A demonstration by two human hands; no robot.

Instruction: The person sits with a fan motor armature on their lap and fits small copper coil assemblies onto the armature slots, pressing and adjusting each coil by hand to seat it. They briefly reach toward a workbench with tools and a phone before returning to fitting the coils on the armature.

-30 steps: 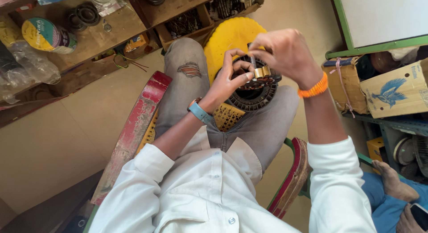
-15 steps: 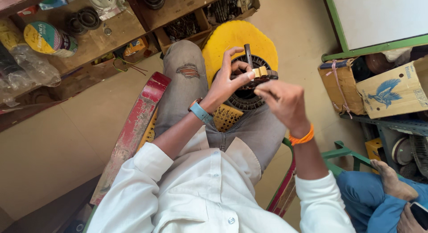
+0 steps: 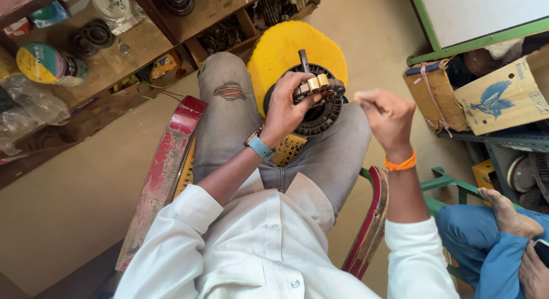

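Hands of the wearer: two, left hand (image 3: 289,107), right hand (image 3: 388,117)
Round black stator (image 3: 320,107): one
Yellow stool (image 3: 286,47): one
Cardboard boxes: two, (image 3: 503,96), (image 3: 429,96)
Wristbands: two, blue (image 3: 260,146), orange (image 3: 399,163)

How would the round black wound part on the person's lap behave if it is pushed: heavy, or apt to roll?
The round black part looks like metal with wire coils, so probably heavy for its size and stiff. It lies flat on the lap, steadied by the left hand, so it would likely slide rather than roll. The right hand is apart from it.
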